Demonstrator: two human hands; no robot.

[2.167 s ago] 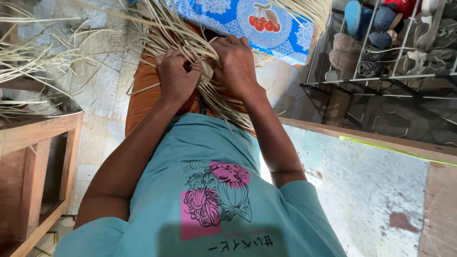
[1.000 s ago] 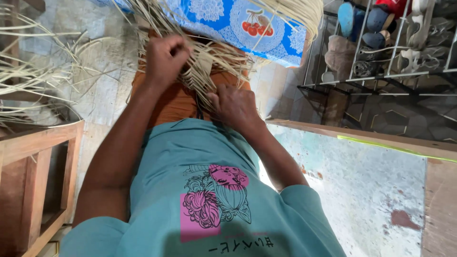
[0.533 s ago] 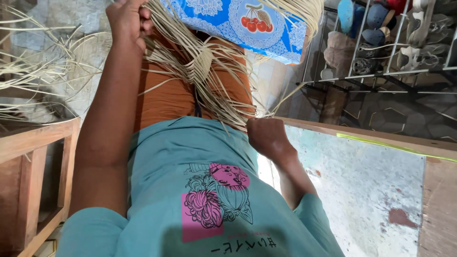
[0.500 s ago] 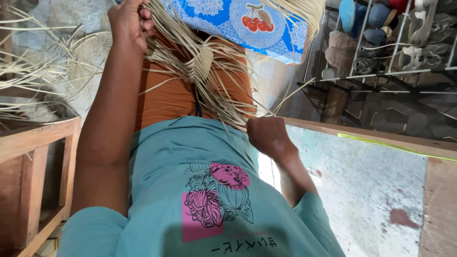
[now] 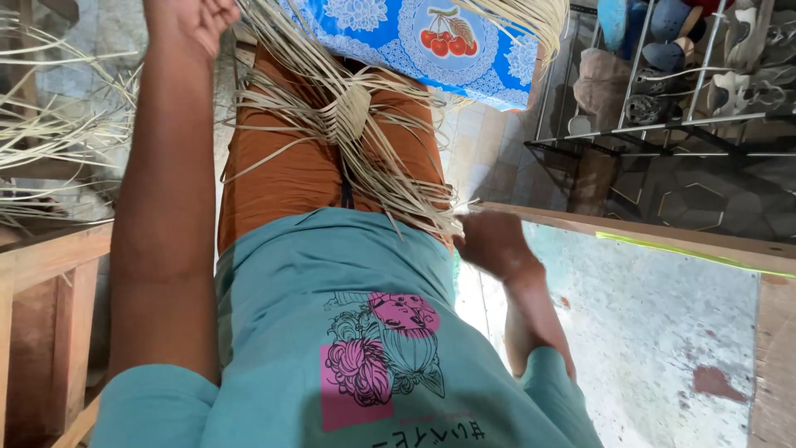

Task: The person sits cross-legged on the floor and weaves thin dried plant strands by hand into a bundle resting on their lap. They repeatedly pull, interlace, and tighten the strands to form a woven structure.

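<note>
A partly woven bundle of pale straw strips [image 5: 352, 116] lies across my lap on orange trousers [image 5: 290, 170]. A small plaited patch sits in its middle, and loose ends fan out on all sides. My left hand [image 5: 186, 21] is stretched far out at the top left edge, fingers closed, with strips running up toward it. My right hand [image 5: 493, 241] is drawn back beside my hip, blurred, pinching the near ends of the strips. My teal printed shirt [image 5: 332, 332] fills the lower view.
A blue floral cloth with a cherry print [image 5: 423, 37] lies beyond my knees. More loose straw [image 5: 58, 124] is piled at the left. A wooden frame [image 5: 41, 282] stands at lower left, a metal shoe rack [image 5: 680, 75] at upper right, and a worn painted ledge [image 5: 663, 332] at right.
Both hands began together on the weave. My left hand has since stretched up and away, pulling strips out, while my right hand has drawn back toward my hip with the near ends.
</note>
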